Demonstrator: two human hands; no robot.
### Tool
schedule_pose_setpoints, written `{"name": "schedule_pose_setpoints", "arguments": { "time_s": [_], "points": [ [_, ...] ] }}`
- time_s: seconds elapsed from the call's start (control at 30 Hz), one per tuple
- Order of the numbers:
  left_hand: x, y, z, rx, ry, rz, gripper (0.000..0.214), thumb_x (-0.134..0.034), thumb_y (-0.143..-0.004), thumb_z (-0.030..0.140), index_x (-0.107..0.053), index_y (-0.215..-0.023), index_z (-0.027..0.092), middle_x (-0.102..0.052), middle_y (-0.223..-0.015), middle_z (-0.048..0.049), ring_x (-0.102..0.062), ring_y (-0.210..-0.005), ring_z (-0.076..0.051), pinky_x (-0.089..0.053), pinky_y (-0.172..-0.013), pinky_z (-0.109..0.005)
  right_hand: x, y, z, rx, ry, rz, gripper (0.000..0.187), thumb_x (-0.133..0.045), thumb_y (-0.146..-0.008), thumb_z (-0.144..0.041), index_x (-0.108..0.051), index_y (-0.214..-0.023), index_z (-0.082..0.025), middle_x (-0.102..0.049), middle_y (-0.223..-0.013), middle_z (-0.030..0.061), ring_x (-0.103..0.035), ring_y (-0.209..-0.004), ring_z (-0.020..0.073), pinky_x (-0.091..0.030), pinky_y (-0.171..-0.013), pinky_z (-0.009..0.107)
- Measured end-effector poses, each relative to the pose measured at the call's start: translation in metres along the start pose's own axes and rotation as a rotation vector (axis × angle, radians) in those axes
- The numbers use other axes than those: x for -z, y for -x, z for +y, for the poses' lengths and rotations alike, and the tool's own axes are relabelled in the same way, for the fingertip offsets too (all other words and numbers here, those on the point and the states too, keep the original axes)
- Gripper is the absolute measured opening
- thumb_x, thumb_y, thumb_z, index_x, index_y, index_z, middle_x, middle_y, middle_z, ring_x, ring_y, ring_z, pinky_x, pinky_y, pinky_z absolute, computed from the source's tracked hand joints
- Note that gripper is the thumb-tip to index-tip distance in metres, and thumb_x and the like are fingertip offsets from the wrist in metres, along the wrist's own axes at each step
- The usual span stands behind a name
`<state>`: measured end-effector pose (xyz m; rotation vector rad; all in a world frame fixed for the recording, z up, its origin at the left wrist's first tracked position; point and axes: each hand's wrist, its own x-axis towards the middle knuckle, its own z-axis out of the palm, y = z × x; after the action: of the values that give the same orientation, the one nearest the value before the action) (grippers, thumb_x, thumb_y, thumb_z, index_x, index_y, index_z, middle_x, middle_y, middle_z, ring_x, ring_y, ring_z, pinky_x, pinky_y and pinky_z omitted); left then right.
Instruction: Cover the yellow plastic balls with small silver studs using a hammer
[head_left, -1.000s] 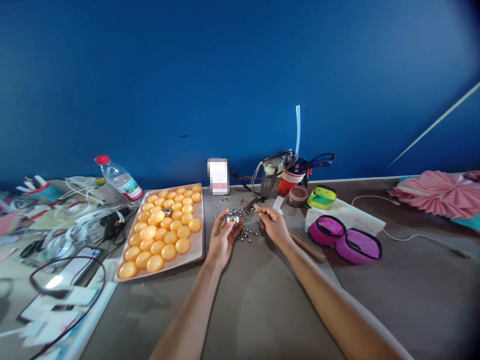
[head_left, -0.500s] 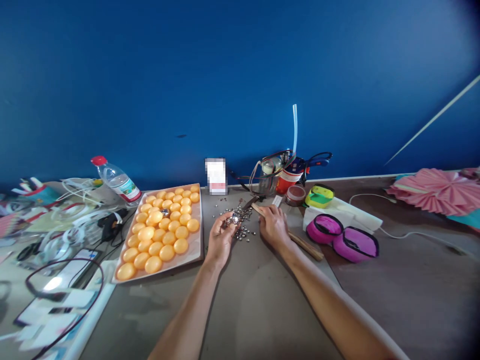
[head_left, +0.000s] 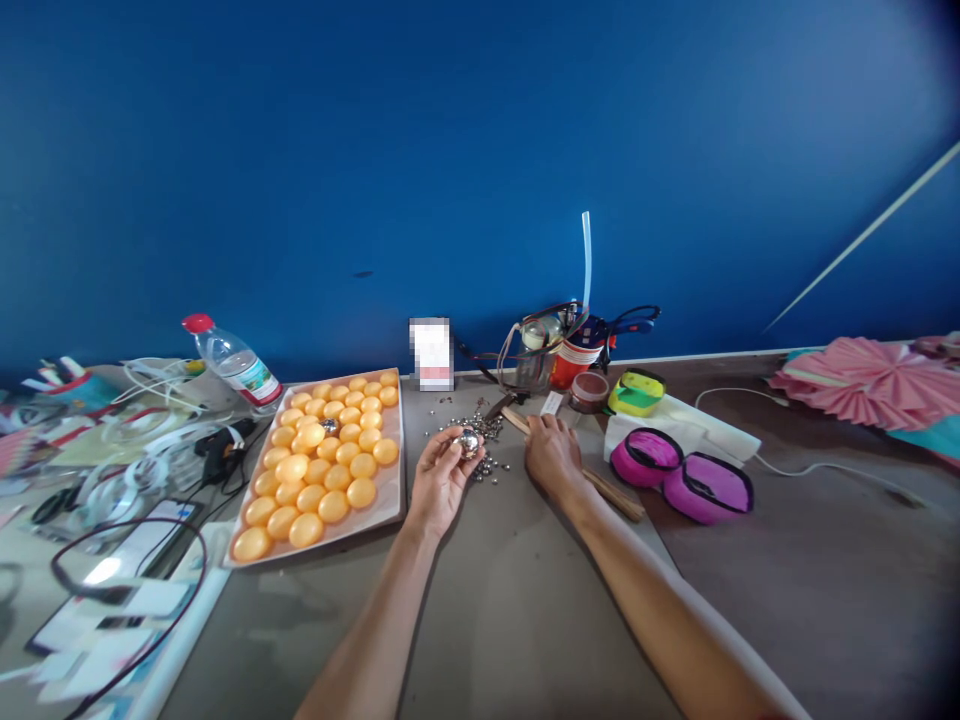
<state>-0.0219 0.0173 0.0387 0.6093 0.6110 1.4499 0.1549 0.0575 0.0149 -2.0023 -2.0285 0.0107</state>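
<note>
My left hand (head_left: 439, 478) is closed round a shiny silver ball (head_left: 469, 441), holding it up between fingertips and thumb. My right hand (head_left: 551, 455) lies curled over a wooden stick (head_left: 607, 490) that runs across the table; its fingers close on the stick near the far end. Between the hands lies a heap of small metal beads (head_left: 486, 432). To the left is a pale tray (head_left: 392, 488) filled with several orange balls (head_left: 322, 465) and one small silver piece among them.
A water bottle (head_left: 234, 365), cables and a black tool (head_left: 222, 447) crowd the left side. A red cup with tools (head_left: 574, 358), a brown jar (head_left: 589, 391), a yellow-green case (head_left: 636, 392), two magenta pouches (head_left: 681, 472) and pink paper fans (head_left: 870, 382) lie right.
My right hand has dropped from near the silver ball onto the wooden stick and closed on it. My left hand has kept the ball, turning it slightly upward.
</note>
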Motion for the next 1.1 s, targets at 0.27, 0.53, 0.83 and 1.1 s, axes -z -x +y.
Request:
{"name": "schedule_pose_setpoints", "arguments": {
  "time_s": [0.27, 0.53, 0.83, 1.1],
  "points": [
    [0.007, -0.005, 0.006, 0.102, 0.138, 0.047, 0.027, -0.064, -0.075, 0.022, -0.06, -0.102, 0.017, -0.067, -0.097, -0.0099, -0.064, -0.095, -0.023, -0.052, -0.079, -0.032, 0.0, -0.001, 0.001, 0.034, -0.135, 0.015, 0.027, -0.039, -0.085, -0.013, -0.055, -0.107, -0.013, -0.059, -0.097, 0.0146, -0.054, -0.089, 0.0239, -0.039, -0.076, 0.032],
    [0.012, -0.009, 0.004, 0.146, 0.247, 0.102, 0.024, -0.055, -0.082, 0.03, -0.061, -0.102, 0.017, -0.066, -0.089, -0.0086, -0.06, -0.067, -0.013, -0.047, -0.055, -0.023, 0.026, 0.003, -0.018, 0.201, -0.623, 0.19, 0.026, -0.039, -0.084, -0.018, -0.053, -0.106, -0.016, -0.062, -0.087, 0.0076, -0.058, -0.079, 0.0185, -0.043, -0.071, 0.029],
    [0.017, -0.011, 0.001, 0.171, 0.283, 0.172, 0.037, -0.043, -0.088, 0.04, -0.059, -0.07, 0.012, -0.062, -0.071, -0.0083, -0.049, -0.053, -0.01, -0.042, -0.053, -0.023, 0.056, 0.021, -0.041, 0.332, -0.835, -0.134, 0.026, -0.037, -0.086, -0.021, -0.056, -0.103, -0.02, -0.056, -0.062, -0.0013, -0.051, -0.057, 0.0125, -0.039, -0.056, 0.023],
    [0.017, -0.011, 0.003, 0.157, 0.321, 0.159, 0.034, -0.044, -0.088, 0.043, -0.062, -0.085, 0.015, -0.062, -0.072, -0.0062, -0.048, -0.053, -0.009, -0.042, -0.054, -0.023, 0.062, 0.021, -0.036, 0.335, -0.843, -0.097, 0.025, -0.037, -0.087, -0.022, -0.055, -0.104, -0.019, -0.057, -0.065, -0.0009, -0.051, -0.056, 0.0119, -0.038, -0.056, 0.022]
  ]
}}
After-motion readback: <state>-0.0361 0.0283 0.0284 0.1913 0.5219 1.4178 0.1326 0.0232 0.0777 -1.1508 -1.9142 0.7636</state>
